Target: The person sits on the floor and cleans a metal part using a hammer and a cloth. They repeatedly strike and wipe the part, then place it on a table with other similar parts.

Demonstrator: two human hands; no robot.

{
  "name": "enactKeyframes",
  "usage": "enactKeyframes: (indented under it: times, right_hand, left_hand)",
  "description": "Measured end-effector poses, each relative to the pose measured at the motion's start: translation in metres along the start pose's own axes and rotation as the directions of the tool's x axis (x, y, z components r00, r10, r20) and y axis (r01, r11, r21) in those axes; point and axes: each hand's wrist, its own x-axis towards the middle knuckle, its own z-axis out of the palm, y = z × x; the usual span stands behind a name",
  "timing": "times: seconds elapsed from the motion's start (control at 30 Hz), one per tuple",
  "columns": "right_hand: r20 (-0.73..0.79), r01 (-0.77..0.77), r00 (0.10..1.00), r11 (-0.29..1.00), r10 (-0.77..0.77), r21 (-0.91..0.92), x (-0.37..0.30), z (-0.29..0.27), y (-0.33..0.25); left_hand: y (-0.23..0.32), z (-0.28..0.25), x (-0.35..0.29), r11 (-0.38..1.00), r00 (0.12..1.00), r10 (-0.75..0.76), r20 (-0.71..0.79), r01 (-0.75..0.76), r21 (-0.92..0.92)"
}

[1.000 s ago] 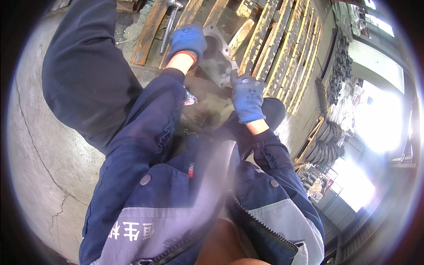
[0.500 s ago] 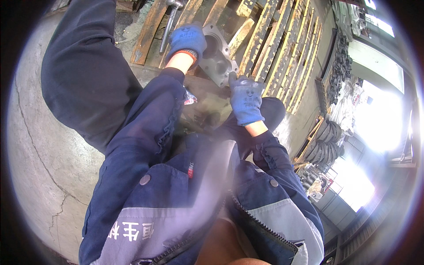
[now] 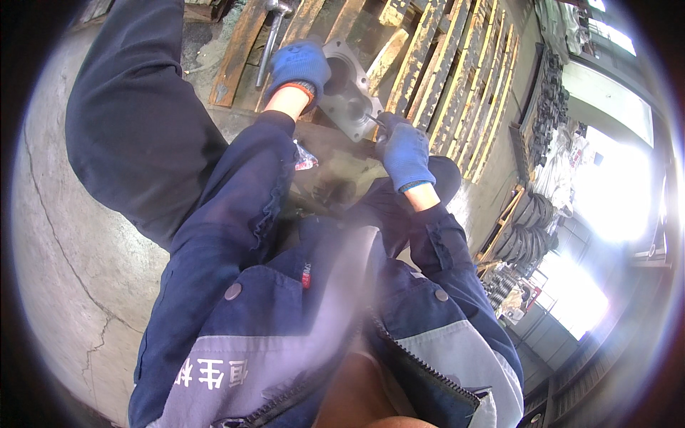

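A grey cast metal housing (image 3: 349, 93) with a round bore stands tilted on a wooden pallet (image 3: 435, 78). My left hand (image 3: 298, 65), in a blue glove, grips the housing's left rim. My right hand (image 3: 404, 151), also blue-gloved, is closed on a thin metal tool (image 3: 372, 118) whose tip touches the housing's lower right face. Both dark blue sleeves reach up from the lower edge.
A long metal bar (image 3: 268, 39) lies on the pallet left of the housing. Cracked concrete floor (image 3: 64, 242) spreads to the left. Stacks of dark round parts (image 3: 528, 221) and racks stand at the right, by bright openings.
My right hand has shifted slightly down and right along the housing's edge with the tool. My left hand keeps its grip on the rim.
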Motion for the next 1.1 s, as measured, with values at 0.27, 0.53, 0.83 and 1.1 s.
enactKeyframes:
  times: [0.27, 0.53, 0.83, 1.1]
  right_hand:
    - [-0.151, 0.039, 0.987, 0.998, -0.045, -0.044, 0.009, -0.007, -0.006]
    - [-0.119, -0.038, 0.987, 0.876, 0.108, 0.481, -0.022, 0.021, 0.03]
    - [-0.197, -0.011, 0.979, 0.977, 0.054, 0.212, -0.008, 0.038, 0.031]
    - [-0.316, 0.171, 0.926, 0.975, -0.208, -0.143, 0.02, 0.036, 0.034]
  left_hand:
    - [0.01, -0.002, -0.001, 0.974, 0.993, 0.081, -0.091, -0.06, 0.218]
    - [0.029, -0.002, 0.013, 0.841, 0.866, 0.494, 0.08, -0.499, 0.207]
    - [0.022, -0.011, -0.028, 0.99, 0.993, 0.116, -0.038, -0.112, 0.082]
    - [0.021, -0.014, -0.037, 0.987, 0.991, 0.113, -0.066, -0.104, 0.125]
